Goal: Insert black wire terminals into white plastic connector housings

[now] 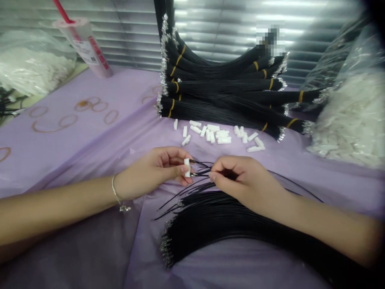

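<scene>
While left fingers [177, 169] pinch a white connector [187, 167] and right fingers [218, 171] grip wires [201, 170], taped bundles [222, 86] lie ahead, loose wires [210, 224] nearer.

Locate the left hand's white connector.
Head view: the white connector is pinched in the left hand, beside the black wire tips held by the right hand.

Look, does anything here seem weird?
Yes. A blocky, blurred square sits over the top of the black wire bundles at the back. It looks odd because it hides that spot, unlike the sharp picture around it.
</scene>
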Available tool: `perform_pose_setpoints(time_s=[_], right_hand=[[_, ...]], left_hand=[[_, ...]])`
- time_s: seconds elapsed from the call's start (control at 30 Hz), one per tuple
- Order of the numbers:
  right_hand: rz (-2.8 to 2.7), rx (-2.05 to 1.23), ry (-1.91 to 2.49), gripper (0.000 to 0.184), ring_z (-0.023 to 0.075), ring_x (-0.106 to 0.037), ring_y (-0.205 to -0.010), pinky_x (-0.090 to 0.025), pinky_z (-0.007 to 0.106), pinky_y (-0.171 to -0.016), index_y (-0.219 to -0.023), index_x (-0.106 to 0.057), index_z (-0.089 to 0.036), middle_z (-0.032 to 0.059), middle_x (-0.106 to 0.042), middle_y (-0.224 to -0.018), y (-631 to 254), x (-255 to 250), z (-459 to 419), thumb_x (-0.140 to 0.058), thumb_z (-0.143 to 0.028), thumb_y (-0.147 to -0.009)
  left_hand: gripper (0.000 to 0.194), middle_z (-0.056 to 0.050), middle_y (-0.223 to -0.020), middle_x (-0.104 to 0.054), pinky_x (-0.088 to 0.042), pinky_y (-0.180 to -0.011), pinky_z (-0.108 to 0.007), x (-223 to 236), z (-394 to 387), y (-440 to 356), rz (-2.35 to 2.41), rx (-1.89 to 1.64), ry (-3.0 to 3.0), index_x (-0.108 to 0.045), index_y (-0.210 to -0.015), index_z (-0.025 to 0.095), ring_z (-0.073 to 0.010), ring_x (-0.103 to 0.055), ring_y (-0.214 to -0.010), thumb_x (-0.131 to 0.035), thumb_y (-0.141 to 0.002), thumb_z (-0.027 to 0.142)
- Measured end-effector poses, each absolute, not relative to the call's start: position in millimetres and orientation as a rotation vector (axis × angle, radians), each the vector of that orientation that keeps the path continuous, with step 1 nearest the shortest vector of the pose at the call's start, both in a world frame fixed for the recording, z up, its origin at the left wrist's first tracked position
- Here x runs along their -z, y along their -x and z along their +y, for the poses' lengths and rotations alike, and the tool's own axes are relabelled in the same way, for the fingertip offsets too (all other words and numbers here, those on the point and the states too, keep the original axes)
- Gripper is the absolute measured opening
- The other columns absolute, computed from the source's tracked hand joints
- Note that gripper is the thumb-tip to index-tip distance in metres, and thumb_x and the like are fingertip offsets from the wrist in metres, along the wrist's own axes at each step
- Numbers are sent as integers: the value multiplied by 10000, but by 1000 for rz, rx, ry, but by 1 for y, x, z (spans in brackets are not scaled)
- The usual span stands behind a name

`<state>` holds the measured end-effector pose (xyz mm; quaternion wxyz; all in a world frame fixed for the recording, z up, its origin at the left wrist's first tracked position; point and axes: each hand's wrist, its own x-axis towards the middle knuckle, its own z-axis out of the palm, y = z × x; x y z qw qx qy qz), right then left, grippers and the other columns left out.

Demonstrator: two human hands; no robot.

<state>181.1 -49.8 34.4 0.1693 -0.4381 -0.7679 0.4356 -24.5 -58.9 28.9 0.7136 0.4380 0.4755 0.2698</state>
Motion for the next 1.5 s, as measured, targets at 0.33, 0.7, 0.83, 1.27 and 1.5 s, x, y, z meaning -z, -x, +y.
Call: perform_pose_setpoints(time_s=[0.33,0.7,0.83,1.27,1.5], right_hand=[[-2202,-1258,1242,150,34,-377,-489,-292,153,-441,-621,-541,-154,-65,-462,-526,-182,-31,-48,-514,-155,-769],[-2218,-1247,1237,166,56,-408,-505,-315,179,-463,-622,-536,-153,-42,-480,-543,-181,-32,-49,-505,-171,-783],[-2230,-1240,1213,164,57,-412,-513,-311,182,-466,-623,-539,-154,-40,-482,-548,-180,-30,-49,-510,-179,-783],[-2194,-1263,1248,157,57,-428,-502,-318,179,-457,-655,-599,-157,-37,-517,-552,-178,-31,-49,-512,-181,-783],[-2188,-1262,1231,142,60,-420,-498,-315,180,-455,-632,-563,-161,-39,-494,-539,-180,-30,-48,-518,-166,-766]], left_hand=[[141,-2,-724,-659,-543,-666,-167,-29,-60,23,1054,-610,-999,-544,-912,103,-63,-645,-654,-594,-781,121],[162,-7,-733,-664,-547,-669,-181,-30,-60,23,1072,-607,-1000,-545,-908,114,-74,-649,-664,-620,-770,155],[153,-8,-739,-667,-555,-686,-200,-29,-60,22,1078,-599,-1011,-547,-911,117,-78,-652,-663,-611,-777,154],[141,3,-722,-663,-552,-673,-173,-27,-61,22,1045,-601,-1065,-544,-915,117,-69,-651,-654,-598,-789,151],[107,2,-697,-659,-543,-657,-181,-32,-60,20,1071,-583,-1065,-546,-883,120,-75,-645,-642,-590,-785,129]])
